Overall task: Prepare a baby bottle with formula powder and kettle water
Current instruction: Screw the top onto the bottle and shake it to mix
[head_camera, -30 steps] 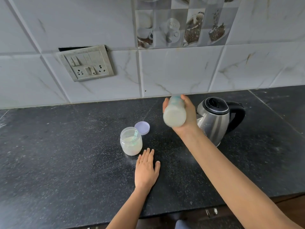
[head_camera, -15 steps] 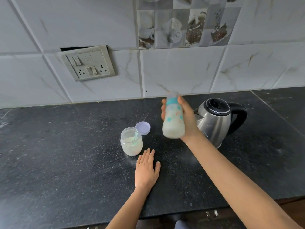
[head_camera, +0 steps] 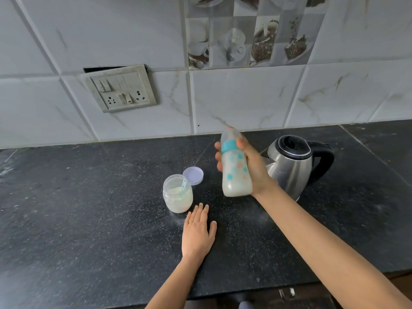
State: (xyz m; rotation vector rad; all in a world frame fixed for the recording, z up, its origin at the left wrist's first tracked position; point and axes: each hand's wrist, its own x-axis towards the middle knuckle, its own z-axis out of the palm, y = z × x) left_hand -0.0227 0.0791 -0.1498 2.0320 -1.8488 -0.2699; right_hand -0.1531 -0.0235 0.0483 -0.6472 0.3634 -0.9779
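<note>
Baby bottle (head_camera: 236,175), full of milky liquid, is held nearly upright above the bench (head_camera: 89,208), left of the kettle (head_camera: 292,168), and is gripped round its body by the right hand (head_camera: 256,168). Left hand (head_camera: 197,233) is laid flat on the bench, fingers straight. Bottle is judged stiff and moderately heavy; a mid-body grip is advised.

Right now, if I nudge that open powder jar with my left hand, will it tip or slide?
The powder jar looks squat and wide-based, so it would probably slide on the countertop rather than tip. It seems about half full, so likely fairly light. Its lid lies off beside it, so a hard shove might spill powder.
</note>
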